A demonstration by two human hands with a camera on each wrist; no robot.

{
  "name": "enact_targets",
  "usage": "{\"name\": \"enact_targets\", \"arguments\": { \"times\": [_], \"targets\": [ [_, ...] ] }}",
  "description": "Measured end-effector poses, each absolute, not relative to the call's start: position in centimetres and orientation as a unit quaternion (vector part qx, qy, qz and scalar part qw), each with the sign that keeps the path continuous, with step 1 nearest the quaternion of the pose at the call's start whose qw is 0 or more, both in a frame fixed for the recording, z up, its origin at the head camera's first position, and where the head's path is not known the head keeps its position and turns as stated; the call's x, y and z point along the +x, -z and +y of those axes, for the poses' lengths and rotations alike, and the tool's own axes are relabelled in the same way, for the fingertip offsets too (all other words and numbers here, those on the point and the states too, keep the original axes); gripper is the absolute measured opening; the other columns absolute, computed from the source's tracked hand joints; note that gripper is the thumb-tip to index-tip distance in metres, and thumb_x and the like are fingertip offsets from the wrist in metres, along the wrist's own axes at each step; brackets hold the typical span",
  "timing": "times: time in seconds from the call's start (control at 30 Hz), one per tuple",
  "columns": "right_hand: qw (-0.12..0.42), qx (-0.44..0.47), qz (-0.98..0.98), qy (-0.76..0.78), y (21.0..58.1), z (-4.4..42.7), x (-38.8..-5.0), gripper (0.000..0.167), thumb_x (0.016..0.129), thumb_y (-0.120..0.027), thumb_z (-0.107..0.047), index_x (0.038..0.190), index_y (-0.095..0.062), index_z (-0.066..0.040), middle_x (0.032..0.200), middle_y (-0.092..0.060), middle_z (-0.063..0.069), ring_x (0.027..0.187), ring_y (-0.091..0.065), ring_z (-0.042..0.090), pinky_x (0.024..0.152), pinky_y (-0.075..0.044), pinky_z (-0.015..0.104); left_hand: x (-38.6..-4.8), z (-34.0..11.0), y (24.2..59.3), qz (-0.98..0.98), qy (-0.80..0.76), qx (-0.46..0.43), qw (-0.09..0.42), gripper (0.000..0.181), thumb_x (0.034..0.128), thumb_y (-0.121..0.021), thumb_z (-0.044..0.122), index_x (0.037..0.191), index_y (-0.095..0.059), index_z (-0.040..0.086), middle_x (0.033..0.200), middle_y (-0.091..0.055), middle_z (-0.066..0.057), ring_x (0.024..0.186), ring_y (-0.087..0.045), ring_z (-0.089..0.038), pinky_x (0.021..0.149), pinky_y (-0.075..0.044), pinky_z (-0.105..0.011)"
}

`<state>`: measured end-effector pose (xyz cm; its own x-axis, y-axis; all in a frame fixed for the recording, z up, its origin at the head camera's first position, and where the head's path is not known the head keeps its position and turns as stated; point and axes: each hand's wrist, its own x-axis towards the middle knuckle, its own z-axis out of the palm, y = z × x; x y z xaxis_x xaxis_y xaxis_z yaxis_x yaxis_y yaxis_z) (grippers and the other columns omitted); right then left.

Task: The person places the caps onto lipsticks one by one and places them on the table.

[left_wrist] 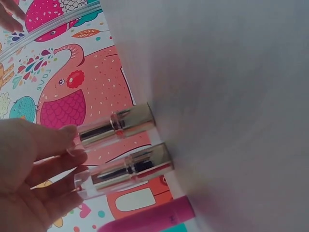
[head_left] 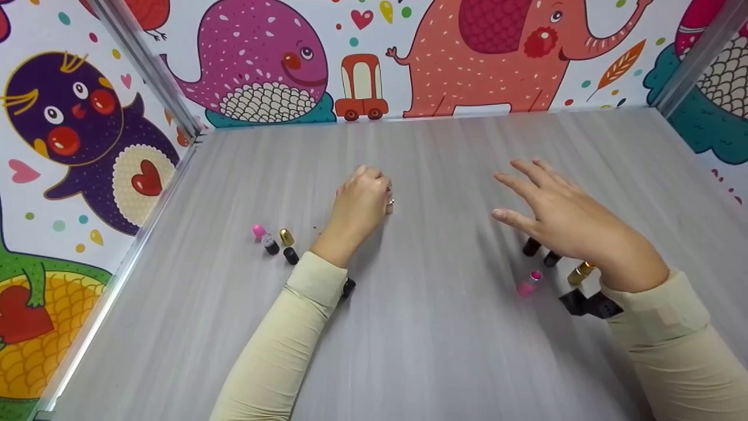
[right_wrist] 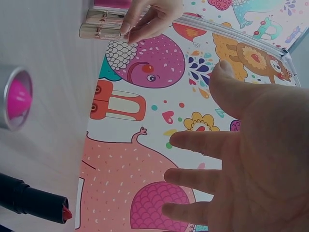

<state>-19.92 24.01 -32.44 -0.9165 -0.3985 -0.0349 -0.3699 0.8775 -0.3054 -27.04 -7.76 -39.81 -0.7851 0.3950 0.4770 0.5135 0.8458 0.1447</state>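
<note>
My left hand [head_left: 362, 199] is at the middle of the table, its fingers curled. In the left wrist view, its thumb and fingers pinch the clear cap of a gold-based lipstick [left_wrist: 118, 126]. Against its other fingers stands a second lipstick [left_wrist: 130, 170] with a clear cap and gold base, and a pink tube [left_wrist: 154, 216] is beside that. My right hand [head_left: 567, 216] hovers with spread fingers and holds nothing. Below and near it are an uncapped pink lipstick [head_left: 527, 285], a gold lipstick [head_left: 581, 272] and black tubes [head_left: 531, 247], one showing a red tip [right_wrist: 66, 213] in the right wrist view.
Left of my left forearm lie a pink cap [head_left: 258, 232], a gold cap [head_left: 286, 237], a black cap [head_left: 291, 256] and a clear-and-black piece [head_left: 270, 244]. Walls with printed animals [head_left: 491, 58] border the grey table [head_left: 421, 351] at the back and sides.
</note>
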Motion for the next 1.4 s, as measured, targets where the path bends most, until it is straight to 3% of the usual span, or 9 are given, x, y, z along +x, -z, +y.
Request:
{"name": "enact_targets", "arguments": {
  "times": [0.33,0.6,0.8,1.07,1.27,1.4],
  "targets": [
    [0.047,-0.199,0.968,0.145,32.2,23.8,-19.8,0.077,0.105,-0.058,-0.058,0.167,-0.038,-0.017,0.174,-0.022,0.021,0.160,-0.011,0.051,0.119,-0.016,0.080,-26.7,-8.2,39.3,-0.931,0.123,-0.246,0.238,0.011,0.0982,-0.070,-0.001,0.092,-0.080,-0.001,0.093,-0.074,-0.013,0.090,-0.066,-0.030,0.084,-0.058,-0.042],
    [0.048,-0.200,0.968,0.145,32.0,23.8,-19.9,0.077,0.105,-0.057,-0.059,0.167,-0.038,-0.017,0.174,-0.021,0.021,0.160,-0.011,0.050,0.120,-0.016,0.079,-25.8,-8.0,37.4,-0.931,0.139,-0.240,0.239,0.015,0.0995,-0.074,0.009,0.108,-0.082,-0.001,0.106,-0.078,-0.015,0.098,-0.067,-0.030,0.086,-0.058,-0.040],
    [0.049,-0.193,0.969,0.146,32.1,24.0,-19.9,0.078,0.104,-0.058,-0.059,0.167,-0.037,-0.017,0.174,-0.020,0.021,0.161,-0.010,0.050,0.119,-0.017,0.080,-23.7,-7.7,34.6,-0.931,0.199,-0.232,0.197,0.023,0.0977,-0.080,0.018,0.115,-0.082,0.004,0.110,-0.078,-0.011,0.105,-0.065,-0.027,0.091,-0.056,-0.038],
    [0.050,-0.193,0.969,0.144,32.1,24.4,-19.9,0.077,0.105,-0.058,-0.058,0.166,-0.039,-0.015,0.173,-0.022,0.022,0.159,-0.012,0.052,0.119,-0.018,0.080,-19.5,-10.3,30.3,-0.930,0.248,-0.217,0.164,0.022,0.0979,-0.080,0.018,0.116,-0.082,0.006,0.111,-0.079,-0.007,0.101,-0.066,-0.025,0.086,-0.057,-0.037],
    [0.049,-0.196,0.969,0.143,32.2,24.4,-19.9,0.076,0.105,-0.058,-0.057,0.166,-0.040,-0.015,0.172,-0.023,0.023,0.158,-0.013,0.054,0.118,-0.018,0.080,-19.5,-15.4,30.4,-0.950,0.236,-0.157,0.127,0.022,0.0987,-0.079,0.015,0.118,-0.081,0.003,0.119,-0.077,-0.013,0.116,-0.067,-0.034,0.106,-0.052,-0.050],
    [0.050,-0.195,0.968,0.147,32.3,24.4,-19.9,0.077,0.104,-0.059,-0.059,0.166,-0.039,-0.016,0.173,-0.023,0.022,0.159,-0.013,0.052,0.118,-0.018,0.081,-20.0,-18.9,30.9,-0.965,0.224,-0.117,0.075,0.024,0.1004,-0.076,0.012,0.122,-0.079,0.002,0.126,-0.075,-0.017,0.123,-0.065,-0.039,0.108,-0.050,-0.055]
  ]
}}
